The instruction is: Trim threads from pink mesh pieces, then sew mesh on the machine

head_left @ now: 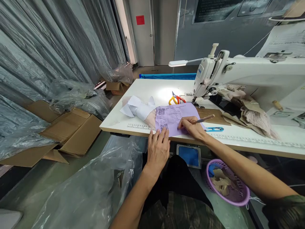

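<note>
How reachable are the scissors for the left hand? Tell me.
Probably yes: the scissors lie just beyond the flat purple sheet, with nothing tall between them and the left hand; the right hand, holding a pen, sits aside.

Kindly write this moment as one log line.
left hand: on sheet | right hand: on sheet, holding pen | scissors: beyond sheet
</note>
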A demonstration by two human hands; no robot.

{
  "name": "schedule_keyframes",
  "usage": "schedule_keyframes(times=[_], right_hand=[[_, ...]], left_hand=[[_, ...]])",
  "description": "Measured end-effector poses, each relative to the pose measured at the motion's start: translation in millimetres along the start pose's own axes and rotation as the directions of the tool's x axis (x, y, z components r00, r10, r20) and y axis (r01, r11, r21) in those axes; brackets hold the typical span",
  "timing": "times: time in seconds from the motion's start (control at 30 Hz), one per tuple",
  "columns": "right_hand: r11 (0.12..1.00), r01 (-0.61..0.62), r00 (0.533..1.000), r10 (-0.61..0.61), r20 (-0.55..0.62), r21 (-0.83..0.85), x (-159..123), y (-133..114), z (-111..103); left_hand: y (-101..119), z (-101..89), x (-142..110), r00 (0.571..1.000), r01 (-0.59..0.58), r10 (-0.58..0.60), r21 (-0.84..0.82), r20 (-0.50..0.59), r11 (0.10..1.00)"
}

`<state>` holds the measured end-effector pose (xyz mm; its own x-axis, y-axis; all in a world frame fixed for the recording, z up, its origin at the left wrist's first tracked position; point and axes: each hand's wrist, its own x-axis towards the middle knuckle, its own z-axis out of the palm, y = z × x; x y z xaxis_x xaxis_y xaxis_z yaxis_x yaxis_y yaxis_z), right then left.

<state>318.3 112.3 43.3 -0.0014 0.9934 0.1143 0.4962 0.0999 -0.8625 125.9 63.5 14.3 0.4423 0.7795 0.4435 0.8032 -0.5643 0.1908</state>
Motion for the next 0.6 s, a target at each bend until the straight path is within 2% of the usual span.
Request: schedule_keyframes(times=[0.17,0.23,0.33,0.4,0.43,0.5,0.57,0.6], right_hand=[[0.989,0.017,0.992,-0.035,-0.124,-0.145,-1.6,0.8,1.1],[0.984,0.053,0.994,-0.068,-0.085,-0.171,-3.6,-1.3,1.2],[0.982,0.138,0.989,-0.131,0.068,-0.126,-5.2,-5.3,2.0],[0.975,0.151,0.987,-0.14,0.077,-0.163,-4.4,-6.5,3.3],[0.969,0.139,0.99,-0.135,0.03,-0.206,-3.8,-6.2,4.0],[0.96,0.096,0.981,-0.136,-0.141,-0.262,-3.0,-4.1,4.9],[0.964,0.06,0.941,-0.141,-0.307,-0.26,-3.9,-1.2,5.2],[0.962,0.047,0.927,-0.142,-0.347,-0.268,-5.1,0.0,5.3]], left_hand=[[0.0,-1.5,1.0,1.0,0.002,-0.002,0.0,0.012,1.0],[-0.5,-1.6,1.0,1.0,-0.004,0.004,0.005,0.013,1.0],[-1.2,-1.0,0.7,1.0,-0.016,0.016,0.011,0.0,1.0],[-1.2,-0.7,0.6,1.0,-0.013,0.013,0.002,-0.018,1.0],[-1.1,-0.6,0.6,1.0,-0.009,0.009,-0.004,-0.026,1.0],[-0.6,-0.2,0.7,0.999,-0.002,0.001,-0.013,-0.037,1.0],[-0.1,0.4,0.8,0.999,0.0,-0.001,-0.015,-0.046,1.0],[0.2,1.0,0.8,0.999,0.001,-0.002,-0.012,-0.05,1.0]])
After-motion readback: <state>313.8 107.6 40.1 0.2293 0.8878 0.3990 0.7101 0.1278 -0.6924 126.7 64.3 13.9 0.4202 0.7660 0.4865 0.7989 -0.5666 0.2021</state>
